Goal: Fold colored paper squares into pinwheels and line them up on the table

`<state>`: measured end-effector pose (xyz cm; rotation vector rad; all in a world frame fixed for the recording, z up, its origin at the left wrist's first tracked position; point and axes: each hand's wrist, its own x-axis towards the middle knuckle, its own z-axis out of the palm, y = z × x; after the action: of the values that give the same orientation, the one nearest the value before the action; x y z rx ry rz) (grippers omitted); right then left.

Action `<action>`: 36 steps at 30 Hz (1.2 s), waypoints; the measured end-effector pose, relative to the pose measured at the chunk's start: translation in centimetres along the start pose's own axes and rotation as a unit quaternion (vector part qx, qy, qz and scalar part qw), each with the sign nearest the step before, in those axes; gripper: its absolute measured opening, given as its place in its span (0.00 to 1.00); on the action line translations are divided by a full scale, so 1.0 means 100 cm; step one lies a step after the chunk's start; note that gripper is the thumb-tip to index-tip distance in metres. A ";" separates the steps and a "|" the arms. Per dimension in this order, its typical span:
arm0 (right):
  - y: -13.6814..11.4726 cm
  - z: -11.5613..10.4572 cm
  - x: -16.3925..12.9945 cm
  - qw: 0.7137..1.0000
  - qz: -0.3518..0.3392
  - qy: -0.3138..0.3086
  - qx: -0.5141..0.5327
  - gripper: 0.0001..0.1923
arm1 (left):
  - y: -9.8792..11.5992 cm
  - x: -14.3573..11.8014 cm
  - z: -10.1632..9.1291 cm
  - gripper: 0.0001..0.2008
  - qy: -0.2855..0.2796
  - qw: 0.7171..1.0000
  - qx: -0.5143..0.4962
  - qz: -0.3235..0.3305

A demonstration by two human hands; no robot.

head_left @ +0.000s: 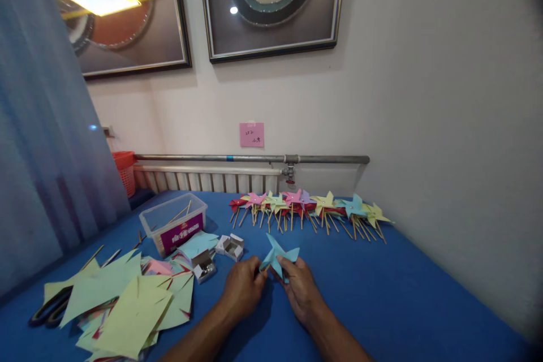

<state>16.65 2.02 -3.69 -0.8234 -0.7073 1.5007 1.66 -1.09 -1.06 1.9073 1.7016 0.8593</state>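
A light-blue paper pinwheel (278, 253) is held over the blue table, its folded blades spread. My right hand (300, 288) is closed on it from the right, with the thumb pressing near its middle. To its left, my left hand (244, 288) is closed too, thumb and fingertips pinched at the lower left blade. A short bit of what looks like a wooden stick shows by those fingertips; most of it is hidden. Left of my hands stand a small open box of shiny metal pins (204, 268) and another small white box (231, 247).
Finished pinwheels (292, 203) on sticks lie in a row at the back. Cut paper sheets (131, 317) pile up at left, beside black-handled scissors (51, 308). A clear plastic tub (159, 216) holds sticks. A red basket (125, 172) and pipe (254, 158) are behind.
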 end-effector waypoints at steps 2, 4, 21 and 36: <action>-0.001 0.000 -0.001 1.000 -0.002 0.000 0.002 0.19 | 0.000 0.000 -0.001 0.08 0.001 1.000 -0.011 -0.004; -0.002 0.000 -0.002 1.000 -0.005 0.001 0.004 0.19 | 0.001 0.000 -0.002 0.08 0.000 1.000 -0.023 -0.008; -0.007 -0.011 0.008 0.995 -0.044 0.089 -0.026 0.15 | 0.003 -0.002 -0.011 0.07 0.005 0.997 0.082 -0.001; -0.009 -0.015 0.010 0.995 -0.060 0.074 -0.016 0.15 | -0.007 0.000 -0.007 0.09 0.005 0.996 0.087 0.030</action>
<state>18.36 3.02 -3.86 -0.8898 -0.6603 1.3099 0.67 -1.04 -1.05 2.0791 1.7852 0.7658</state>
